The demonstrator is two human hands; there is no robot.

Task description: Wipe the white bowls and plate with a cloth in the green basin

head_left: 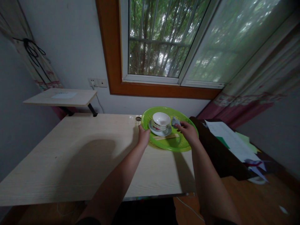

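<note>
A round green plastic tray (185, 145) sits at the back right of the desk. My left hand (143, 136) grips its left rim, with the fingers partly hidden under it. In my right hand (188, 132) is a crumpled grey cloth (175, 122), pinched over the tray's right side. Stacked white bowls (161, 119) stand on a pale plate (164, 132) in the tray. Several light wooden chopsticks (166, 137) lie in front of the plate.
The pale wooden desk (93, 168) runs along the wall under a window. A raised shelf (79, 98) with a paper stands at the back left. Right of the desk, papers (231, 140) lie on a dark surface. A cable (191, 209) hangs below the front edge.
</note>
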